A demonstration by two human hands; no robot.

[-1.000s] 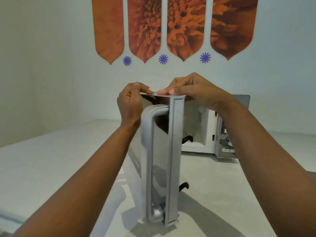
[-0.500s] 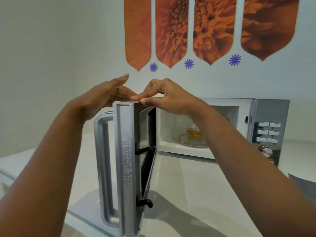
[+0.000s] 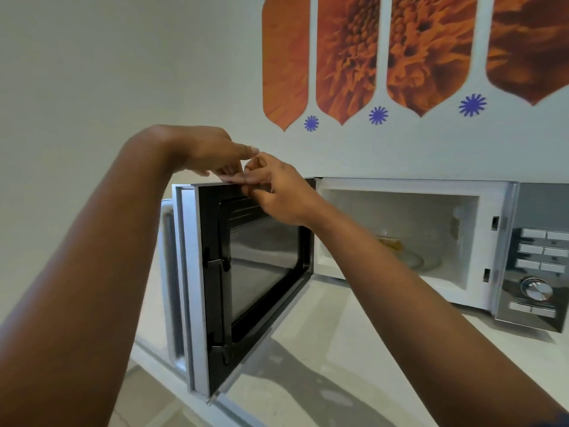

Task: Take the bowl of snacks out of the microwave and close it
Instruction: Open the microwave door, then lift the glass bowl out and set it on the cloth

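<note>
Inside the open microwave [image 3: 412, 192] sits the bowl of snacks [image 3: 400, 246]; both hands' fingers [image 3: 246, 179] pinch the door [image 3: 255, 272].

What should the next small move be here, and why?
Probably let go of the door and reach the right hand into the cavity for the bowl. The door stands wide open, both hands, the left hand too, rest at its top edge, and the bowl sits on the turntable, untouched.

The silver microwave [image 3: 431, 241] stands with its door [image 3: 246, 272] swung wide open; the clear bowl of snacks [image 3: 397, 241] sits inside on the turntable.
</note>
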